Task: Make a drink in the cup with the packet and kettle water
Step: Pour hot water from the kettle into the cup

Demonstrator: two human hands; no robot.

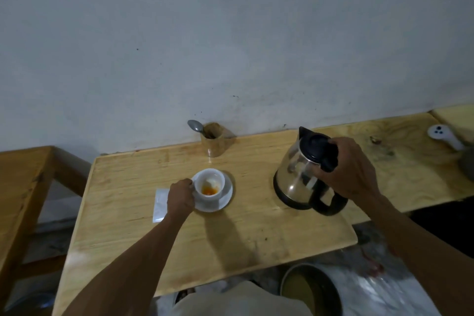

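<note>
A white cup stands on a white saucer near the middle of the wooden table. Orange and white powder lies in the cup's bottom. My left hand is closed on the cup's left side, at the handle. Partly under that hand lies a white packet, flat on the table. To the right stands a steel kettle with a black lid and black handle. My right hand grips the top of the handle. The kettle's base rests on the table.
A wooden holder with a metal spoon stands at the back by the wall. A white power strip lies far right. A wooden frame is at the left. A round tin sits on the floor below the table's front edge.
</note>
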